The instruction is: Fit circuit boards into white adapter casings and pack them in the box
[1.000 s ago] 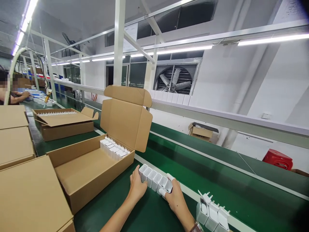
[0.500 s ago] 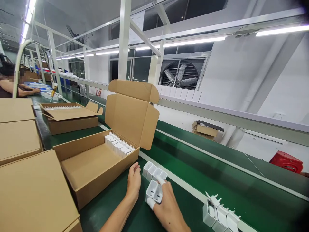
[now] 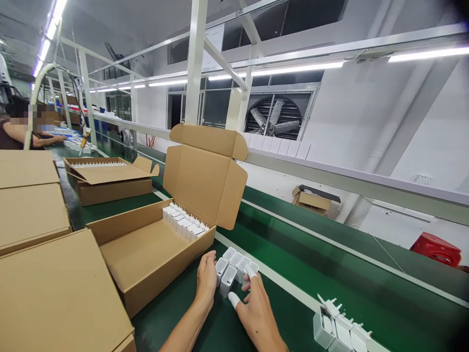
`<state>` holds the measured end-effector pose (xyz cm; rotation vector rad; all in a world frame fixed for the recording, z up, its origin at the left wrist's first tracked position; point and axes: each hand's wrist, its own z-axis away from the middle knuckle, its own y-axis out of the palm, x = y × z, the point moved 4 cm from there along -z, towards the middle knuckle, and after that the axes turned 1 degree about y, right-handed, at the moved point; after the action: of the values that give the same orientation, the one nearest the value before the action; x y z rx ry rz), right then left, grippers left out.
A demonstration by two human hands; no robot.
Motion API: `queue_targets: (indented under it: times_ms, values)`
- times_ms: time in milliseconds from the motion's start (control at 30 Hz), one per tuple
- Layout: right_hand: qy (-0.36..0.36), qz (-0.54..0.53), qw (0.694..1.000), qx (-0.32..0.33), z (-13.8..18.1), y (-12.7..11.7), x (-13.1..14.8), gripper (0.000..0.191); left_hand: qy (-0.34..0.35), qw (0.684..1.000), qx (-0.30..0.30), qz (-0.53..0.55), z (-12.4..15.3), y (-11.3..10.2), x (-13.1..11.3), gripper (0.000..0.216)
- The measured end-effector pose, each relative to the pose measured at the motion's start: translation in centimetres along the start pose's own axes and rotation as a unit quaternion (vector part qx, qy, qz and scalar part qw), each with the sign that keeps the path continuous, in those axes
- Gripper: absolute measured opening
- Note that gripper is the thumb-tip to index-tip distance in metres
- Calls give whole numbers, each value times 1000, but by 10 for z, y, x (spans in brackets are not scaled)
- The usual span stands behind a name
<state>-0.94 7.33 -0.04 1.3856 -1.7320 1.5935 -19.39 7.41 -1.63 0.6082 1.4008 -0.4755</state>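
Observation:
Several white open-topped plastic charger housings (image 3: 228, 279) stand together on the green work surface, two in front of a short row. My left hand (image 3: 205, 281) is beside their left side, fingers stretched out and gently curved. Whether its fingertips touch the nearest housing I cannot tell. On the right, my right hand (image 3: 256, 305) has thumb and index finger apart, both wearing white finger covers. Its index fingertip is at the rightmost housing of the row, and nothing is gripped. Further right stands a group of white housings with pronged parts (image 3: 340, 325) on top.
An open cardboard box (image 3: 161, 276) holds a row of white pronged chargers (image 3: 185, 222) along its right side. Closed cartons (image 3: 66, 293) line the left edge. Another open box (image 3: 110, 188) is behind. A co-worker (image 3: 22, 134) sits far left.
The two housings that were in my right hand now stand in front of the row. My right thumb and index finger have spread apart. The view has shifted slightly.

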Motion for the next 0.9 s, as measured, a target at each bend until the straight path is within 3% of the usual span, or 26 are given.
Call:
queue_targets:
  times_ms: [67, 233, 333, 433, 533, 667, 900]
  values:
    - [23, -22, 999, 19, 4, 8, -10, 30, 3, 1000, 8, -9, 1, 2, -1, 39]
    - [6, -71, 997, 36, 11, 24, -11, 43, 26, 998, 32, -57, 4, 3, -6, 42]
    - [7, -55, 998, -21, 9, 6, -17, 42, 68, 991, 59, -98, 9, 6, -11, 52]
    - [26, -43, 996, -76, 2, -16, -35, 55, 123, 978, 90, -144, 19, 11, -16, 77]
    - [49, -60, 994, -75, -6, -20, -53, 68, 166, 953, 123, -224, 29, 16, -18, 98]
    - [57, -86, 993, -56, -14, -7, -62, 74, 235, 902, 153, -330, 31, 20, -15, 89]
    - [53, -91, 993, -52, -18, -6, -50, 68, 324, 874, 163, -324, 8, 20, -10, 74]
